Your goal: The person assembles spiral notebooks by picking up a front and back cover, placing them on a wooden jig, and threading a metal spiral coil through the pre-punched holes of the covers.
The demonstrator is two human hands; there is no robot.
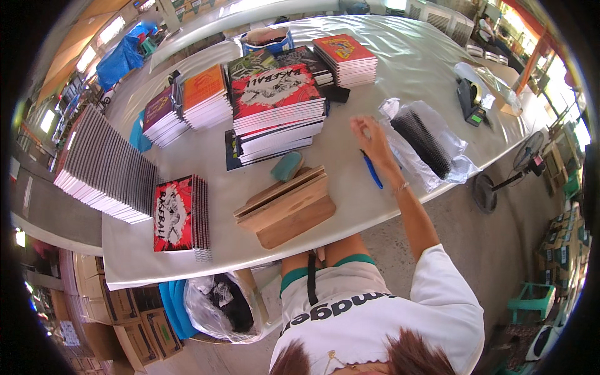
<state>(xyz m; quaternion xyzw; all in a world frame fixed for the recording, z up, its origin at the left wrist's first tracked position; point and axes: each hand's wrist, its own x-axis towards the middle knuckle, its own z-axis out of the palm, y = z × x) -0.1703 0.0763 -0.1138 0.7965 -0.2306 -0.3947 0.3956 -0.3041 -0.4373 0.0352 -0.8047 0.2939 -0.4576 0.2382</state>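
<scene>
My right hand (pixel 373 142) is over the table, its fingers loosely curled and apart, with nothing visible in them. Beside it on the right lies an open clear plastic bag (pixel 450 134) holding a bundle of black binding coils (pixel 422 144). Just below the hand rests a slim blue-handled tool (pixel 371 170) with a dark tip; its exact kind is unclear. A wooden stand (pixel 290 212) with a slotted top sits at the table's front edge, a teal block (pixel 286 166) against its back. My left hand does not show.
Red-covered notebooks (pixel 275 94) form a tall middle stack. Orange (pixel 205 87), purple (pixel 161 112) and red-and-yellow (pixel 344 49) stacks stand around it. Coil-bound notebooks (pixel 109 165) and a smaller bound pile (pixel 175 215) are at left. A tape dispenser (pixel 469 100) stands right; a fan (pixel 487 190) is beyond the edge.
</scene>
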